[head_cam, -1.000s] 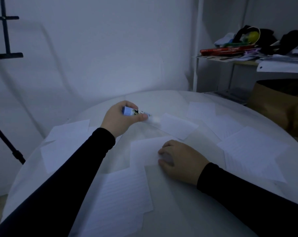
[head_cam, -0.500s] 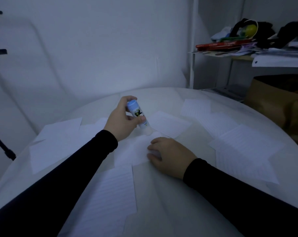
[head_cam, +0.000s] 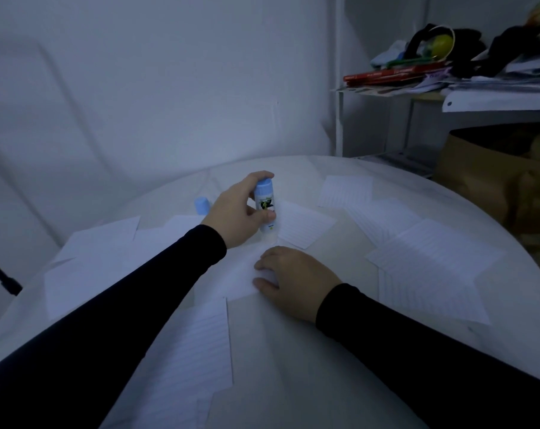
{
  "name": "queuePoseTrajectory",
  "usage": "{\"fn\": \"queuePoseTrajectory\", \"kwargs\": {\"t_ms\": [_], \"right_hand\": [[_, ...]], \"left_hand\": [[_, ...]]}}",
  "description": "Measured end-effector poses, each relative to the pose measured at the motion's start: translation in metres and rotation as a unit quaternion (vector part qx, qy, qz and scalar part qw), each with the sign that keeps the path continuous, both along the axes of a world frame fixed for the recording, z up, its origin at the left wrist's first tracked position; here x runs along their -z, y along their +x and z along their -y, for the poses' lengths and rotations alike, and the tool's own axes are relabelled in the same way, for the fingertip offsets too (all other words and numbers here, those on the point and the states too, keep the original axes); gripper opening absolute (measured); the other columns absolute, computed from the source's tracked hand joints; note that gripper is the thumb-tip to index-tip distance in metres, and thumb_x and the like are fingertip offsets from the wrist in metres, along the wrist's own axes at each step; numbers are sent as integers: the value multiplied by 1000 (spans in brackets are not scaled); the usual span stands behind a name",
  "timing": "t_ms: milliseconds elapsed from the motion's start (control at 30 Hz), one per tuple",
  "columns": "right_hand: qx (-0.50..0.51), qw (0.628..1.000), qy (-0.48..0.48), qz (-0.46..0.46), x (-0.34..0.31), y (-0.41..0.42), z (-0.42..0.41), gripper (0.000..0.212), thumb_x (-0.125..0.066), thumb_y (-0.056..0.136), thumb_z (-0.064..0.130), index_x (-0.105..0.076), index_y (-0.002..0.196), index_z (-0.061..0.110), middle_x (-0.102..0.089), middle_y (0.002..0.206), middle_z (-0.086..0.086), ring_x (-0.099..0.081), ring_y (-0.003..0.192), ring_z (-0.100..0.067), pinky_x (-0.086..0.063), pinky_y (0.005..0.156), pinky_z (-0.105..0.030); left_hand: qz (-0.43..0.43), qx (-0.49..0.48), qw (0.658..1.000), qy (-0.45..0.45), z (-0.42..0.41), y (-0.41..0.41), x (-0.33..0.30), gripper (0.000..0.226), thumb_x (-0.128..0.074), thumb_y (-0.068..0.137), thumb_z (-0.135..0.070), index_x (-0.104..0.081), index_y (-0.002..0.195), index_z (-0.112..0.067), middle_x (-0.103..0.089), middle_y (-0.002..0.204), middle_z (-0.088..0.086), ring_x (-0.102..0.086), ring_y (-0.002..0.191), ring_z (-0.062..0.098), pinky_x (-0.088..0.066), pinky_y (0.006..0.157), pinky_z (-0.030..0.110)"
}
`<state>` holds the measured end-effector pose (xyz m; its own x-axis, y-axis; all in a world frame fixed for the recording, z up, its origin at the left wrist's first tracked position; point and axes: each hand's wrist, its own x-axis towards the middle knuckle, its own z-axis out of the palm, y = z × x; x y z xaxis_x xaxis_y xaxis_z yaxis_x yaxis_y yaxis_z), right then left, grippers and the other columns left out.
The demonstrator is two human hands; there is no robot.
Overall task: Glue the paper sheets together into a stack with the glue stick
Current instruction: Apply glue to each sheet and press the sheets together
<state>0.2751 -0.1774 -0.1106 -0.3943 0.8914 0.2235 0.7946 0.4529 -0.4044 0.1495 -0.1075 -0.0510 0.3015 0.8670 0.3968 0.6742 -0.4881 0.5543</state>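
One second has taken the glue stick from lying nearly flat, tip toward 3 o'clock, to standing almost upright, tip down on the far corner of the centre sheet. Left hand grips the barrel, fingers wrapped round it. Right hand lies flat with fingers straight at the sheet's 3 o'clock edge, pinning it to the surface. Blue cap stands at 11 o'clock, behind the left hand. Other lined sheets lie loose around. Judgement: glue application on this sheet is starting; no stack built yet.
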Motion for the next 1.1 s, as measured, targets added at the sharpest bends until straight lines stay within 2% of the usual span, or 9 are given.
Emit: {"fn": "queuePoseTrajectory", "kwargs": {"t_ms": [100,233,367,533,667,767,867,1000,1100], "right_hand": [[1,1000,-1,-10,1,-1,1,39,-50,93,32,-57,127,12,-52,134,-5,-48,123,-20,-35,106,-31],[2,1000,-1,-14,1,-1,3,39,-50,94,31,-57,127,11,-52,134,-5,-48,123,-20,-35,106,-31],[6,1000,-7,-15,-1,0,3,38,-51,92,30,-57,125,12,-53,132,-4,-49,121,-19,-35,105,-29],[14,1000,-20,-18,-3,-1,4,37,-52,91,30,-57,124,14,-53,130,-1,-49,119,-17,-35,105,-26],[16,999,-32,-5,-6,-1,3,37,-52,90,28,-57,124,15,-54,129,-2,-50,119,-19,-36,105,-28],[13,999,-40,2,-8,2,3,37,-53,88,27,-57,124,17,-53,129,0,-49,119,-18,-37,104,-28],[14,999,-33,15,-9,4,3,41,-53,88,30,-55,127,17,-51,130,-2,-48,121,-19,-36,105,-28],[40,998,3,38,-10,4,2,48,-53,89,39,-53,130,15,-45,128,-4,-41,121,-23,-35,103,-32],[46,997,7,64,-12,5,-2,49,-48,92,43,-52,130,13,-40,140,-3,-34,131,-20,-29,106,-32]], "left_hand": [[-17,-7,1000,-4,-3,-1,-3,60,-68,85,-15,-43,137,-31,-53,104,-3,-66,75,18,-38,62,-1],[-34,-8,999,-14,-5,-3,-6,63,-67,86,-14,-40,140,-31,-51,108,-4,-60,66,8,-36,68,12],[-41,6,999,-20,-5,-4,-5,65,-66,86,-11,-39,141,-33,-50,115,-5,-64,77,16,-38,75,16],[-43,18,999,-16,-7,-13,-4,64,-66,86,-9,-40,140,-35,-55,121,-4,-66,78,12,-39,64,1],[-43,39,998,-4,-5,-20,-1,65,-67,85,-7,-42,138,-36,-56,122,-2,-60,62,-3,-39,63,3],[-41,51,998,-3,-2,-22,-1,65,-66,86,-6,-42,138,-37,-57,121,-1,-61,65,1,-40,65,4],[5,49,999,8,4,-23,-4,64,-64,88,-7,-39,139,-35,-60,112,-4,-65,69,9,-44,62,8],[88,28,995,25,5,-30,-10,63,-65,87,-8,-40,135,-39,-57,101,-14,-66,72,23,-51,71,29],[37,29,999,26,6,-34,-8,62,-66,85,-7,-43,134,-38,-58,105,-11,-63,67,13,-49,64,21]]}}
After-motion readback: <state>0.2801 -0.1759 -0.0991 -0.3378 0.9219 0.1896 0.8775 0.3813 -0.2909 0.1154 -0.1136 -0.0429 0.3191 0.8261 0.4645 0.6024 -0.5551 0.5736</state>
